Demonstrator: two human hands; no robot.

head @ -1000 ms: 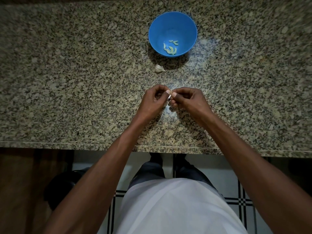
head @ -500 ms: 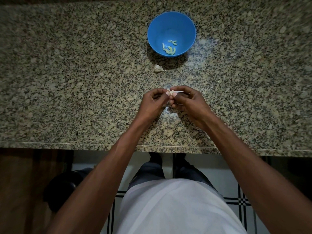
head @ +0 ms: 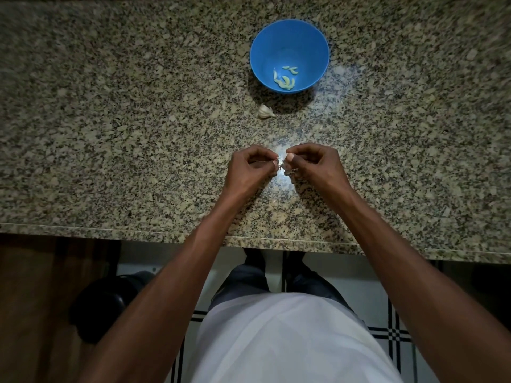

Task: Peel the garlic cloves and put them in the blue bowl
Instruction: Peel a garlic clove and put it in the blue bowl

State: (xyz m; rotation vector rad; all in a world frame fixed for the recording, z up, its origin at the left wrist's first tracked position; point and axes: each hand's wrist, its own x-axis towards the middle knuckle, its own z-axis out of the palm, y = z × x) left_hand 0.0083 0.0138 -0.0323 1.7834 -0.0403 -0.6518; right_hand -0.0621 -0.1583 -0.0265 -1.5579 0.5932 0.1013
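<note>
A blue bowl (head: 289, 37) stands at the back of the granite counter with several peeled garlic cloves (head: 284, 80) in its bottom. An unpeeled garlic piece (head: 266, 111) lies on the counter just in front of the bowl. My left hand (head: 250, 170) and my right hand (head: 315, 167) meet fingertip to fingertip above the counter's middle. Both pinch a small garlic clove (head: 281, 162) with white skin between them; most of it is hidden by my fingers.
The speckled granite counter (head: 110, 120) stretches wide to both sides, and its front edge (head: 138, 233) runs just behind my forearms. Below the edge are a tiled floor and a dark round object (head: 107, 302) at the lower left.
My hands have drawn slightly apart and turned a little while still pinching the clove. The bowl and the loose garlic piece stay in place.
</note>
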